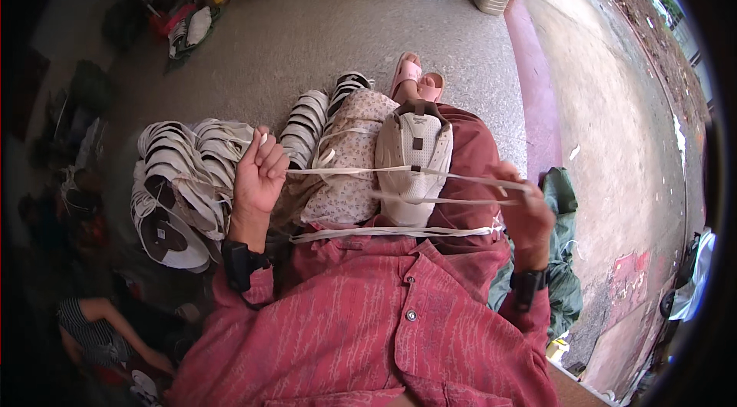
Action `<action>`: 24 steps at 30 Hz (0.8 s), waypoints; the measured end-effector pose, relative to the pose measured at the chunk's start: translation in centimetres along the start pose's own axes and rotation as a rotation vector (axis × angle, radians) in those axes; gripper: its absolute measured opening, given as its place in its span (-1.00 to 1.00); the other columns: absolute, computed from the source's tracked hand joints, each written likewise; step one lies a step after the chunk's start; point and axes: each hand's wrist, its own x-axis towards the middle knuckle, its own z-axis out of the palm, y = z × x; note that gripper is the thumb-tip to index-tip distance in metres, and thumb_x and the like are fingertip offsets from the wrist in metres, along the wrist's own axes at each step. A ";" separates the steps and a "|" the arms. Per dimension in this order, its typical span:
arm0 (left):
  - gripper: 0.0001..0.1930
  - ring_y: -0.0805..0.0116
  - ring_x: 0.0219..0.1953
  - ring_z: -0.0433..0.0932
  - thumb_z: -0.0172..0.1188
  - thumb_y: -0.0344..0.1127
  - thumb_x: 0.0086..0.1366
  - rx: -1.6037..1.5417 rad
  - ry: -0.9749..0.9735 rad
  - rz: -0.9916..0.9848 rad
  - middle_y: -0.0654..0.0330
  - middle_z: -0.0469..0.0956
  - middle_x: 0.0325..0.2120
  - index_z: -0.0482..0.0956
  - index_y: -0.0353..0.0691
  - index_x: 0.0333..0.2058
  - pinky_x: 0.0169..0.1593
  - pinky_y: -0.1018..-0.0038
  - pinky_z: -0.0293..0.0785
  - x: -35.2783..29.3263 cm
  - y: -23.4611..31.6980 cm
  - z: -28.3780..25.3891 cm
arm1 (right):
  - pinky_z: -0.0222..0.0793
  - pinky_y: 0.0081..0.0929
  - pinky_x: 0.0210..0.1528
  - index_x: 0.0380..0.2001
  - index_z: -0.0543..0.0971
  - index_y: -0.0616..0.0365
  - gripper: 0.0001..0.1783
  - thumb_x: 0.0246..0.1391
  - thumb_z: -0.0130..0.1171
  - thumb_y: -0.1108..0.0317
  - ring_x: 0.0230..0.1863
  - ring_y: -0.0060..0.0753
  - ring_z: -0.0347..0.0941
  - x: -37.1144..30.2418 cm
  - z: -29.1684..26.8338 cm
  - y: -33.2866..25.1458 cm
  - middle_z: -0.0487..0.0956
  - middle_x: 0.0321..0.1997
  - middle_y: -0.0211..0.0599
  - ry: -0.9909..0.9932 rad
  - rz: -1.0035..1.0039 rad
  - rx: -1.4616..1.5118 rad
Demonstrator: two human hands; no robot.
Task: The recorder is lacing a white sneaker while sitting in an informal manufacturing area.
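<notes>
Shoe (414,153): head view, on the lap (472,150), between the hands, long axis running away from the shirt (345,315).
Left hand (259,170): left of the shoe, clenched on a lace (338,171).
Right hand (530,213): right of the shoe, nearer it, blurred, pinching the lace.
Lace: crosswise to the shoe.

Stacked shoe uppers (165,152) and a concrete floor (322,34) show a workshop.

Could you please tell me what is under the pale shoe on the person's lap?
Around the shoe, patterned cloth shows on the left and dark red trousers on the right. What lies directly beneath cannot be seen; the shoe covers it.
</notes>
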 end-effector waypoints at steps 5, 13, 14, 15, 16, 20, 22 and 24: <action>-0.65 0.57 -0.64 0.05 -0.06 -0.34 0.43 0.281 0.465 0.178 0.40 0.08 -0.61 0.34 -0.21 0.16 -0.55 0.61 0.03 -0.7 -0.5 1.9 | -0.60 0.09 0.51 -0.52 0.51 0.05 -0.88 -0.03 0.28 0.45 0.41 -0.23 0.07 -3.0 -6.2 -5.0 0.41 0.16 -0.30 -0.008 -0.347 0.829; -0.69 0.66 -0.63 0.17 0.06 -0.37 0.39 0.822 0.692 0.577 0.39 0.31 -0.54 0.43 -0.24 0.09 -0.66 0.71 0.01 -6.3 8.4 -1.2 | 0.00 0.08 0.37 -0.04 0.53 0.23 -0.70 0.12 0.14 0.51 -0.01 -0.28 0.40 -10.9 -18.3 -12.4 0.52 -0.13 -0.22 0.406 -0.658 0.776; -0.69 0.68 -0.63 0.17 0.08 -0.36 0.39 0.862 0.774 0.655 0.38 0.35 -0.51 0.45 -0.24 0.08 -0.67 0.72 -0.01 -7.1 9.8 -1.2 | 0.07 0.05 0.34 0.01 0.51 0.24 -0.66 0.15 0.12 0.50 -0.01 -0.25 0.41 -11.7 -19.9 -12.2 0.53 -0.11 -0.18 0.460 -0.681 0.706; -0.69 0.69 -0.63 0.17 0.10 -0.36 0.38 0.883 0.813 0.720 0.36 0.40 -0.48 0.47 -0.25 0.07 -0.67 0.72 -0.01 -7.7 11.0 -0.8 | 0.14 0.02 0.31 0.07 0.49 0.25 -0.63 0.17 0.09 0.49 -0.01 -0.22 0.42 -12.5 -21.8 -12.0 0.54 -0.09 -0.15 0.514 -0.705 0.635; -0.66 0.70 -0.62 0.18 0.12 -0.36 0.37 0.917 0.856 0.798 0.32 0.46 -0.43 0.47 -0.28 0.09 -0.67 0.73 -0.01 -8.9 12.8 -1.5 | 0.14 0.02 0.31 0.07 0.49 0.25 -0.63 0.17 0.09 0.49 -0.01 -0.22 0.42 -13.5 -24.2 -11.6 0.54 -0.09 -0.15 0.512 -0.702 0.639; -0.64 0.71 -0.58 0.26 0.16 -0.37 0.34 1.037 0.960 0.882 0.24 0.59 -0.30 0.51 -0.27 0.09 -0.56 0.79 0.06 -11.9 17.4 -1.7 | 0.28 -0.08 0.24 0.11 0.44 0.34 -0.61 0.23 0.02 0.49 0.09 -0.10 0.47 -18.3 -35.6 -10.4 0.57 0.05 0.01 0.656 -0.376 0.609; -0.67 0.67 -0.56 0.26 0.13 -0.40 0.34 1.080 1.063 0.977 0.18 0.61 -0.23 0.52 -0.25 0.07 -0.53 0.76 0.12 -12.6 19.1 -1.7 | 0.35 -0.15 0.22 0.13 0.41 0.42 -0.61 0.24 -0.04 0.55 0.12 -0.08 0.45 -18.9 -38.5 -8.8 0.55 0.08 0.02 0.871 -0.339 0.539; -0.68 0.63 -0.54 0.26 0.07 -0.45 0.34 1.035 1.182 1.057 0.16 0.61 -0.17 0.53 -0.25 0.06 -0.47 0.72 0.18 -12.6 20.9 -3.5 | 0.40 -0.26 0.16 0.18 0.38 0.39 -0.58 0.25 -0.08 0.62 0.14 -0.12 0.41 -20.4 -41.5 -10.3 0.47 0.18 -0.03 0.883 -0.285 0.544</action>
